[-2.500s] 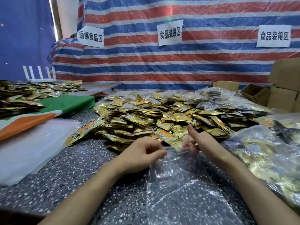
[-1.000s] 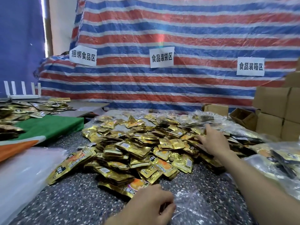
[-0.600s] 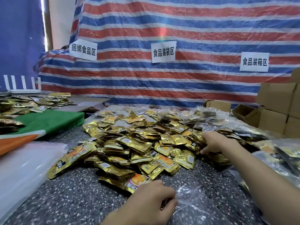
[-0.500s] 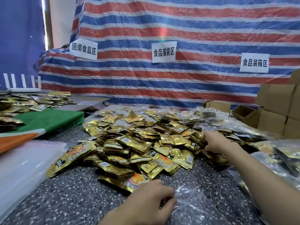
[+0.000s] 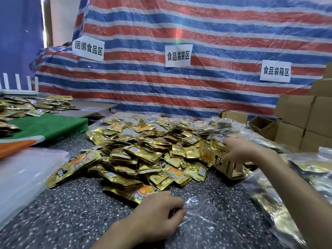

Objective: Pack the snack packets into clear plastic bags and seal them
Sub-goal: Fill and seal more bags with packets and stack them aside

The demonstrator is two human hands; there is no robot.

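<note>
A packer's left hand (image 5: 158,211) pinches the near edge of an empty clear bag (image 5: 206,225) lying flat on the speckled desk (image 5: 62,212), its grip closed on the plastic at the mouth, apparently to anchor the flimsy film and have the opening ready. The right hand (image 5: 240,150), blurred by motion, is at the right flank of a wide heap of gold snack packets (image 5: 136,155). Its grip is clamped on a handful of packets (image 5: 215,159) stacked face to face, though whether the stack is off the pile cannot be told. Gathering them as a squared bundle looks meant to let them slide into the bag in one go rather than singly. The bag sits just in front of the heap, between the two hands, so the carry should be brief. Nothing is in this bag yet, and sealing has to wait on filling. Filled bags (image 5: 316,169) lie along the right edge of the desk, near stacked cardboard boxes (image 5: 296,126), while a sheaf of unused plastic bags (image 5: 23,177) rests at the left beside a green cloth (image 5: 48,126). Paper signs (image 5: 178,55) hang on the striped tarpaulin (image 5: 215,29) behind. The slippery bundle may fan out if the grip slackens before it reaches the mouth
</note>
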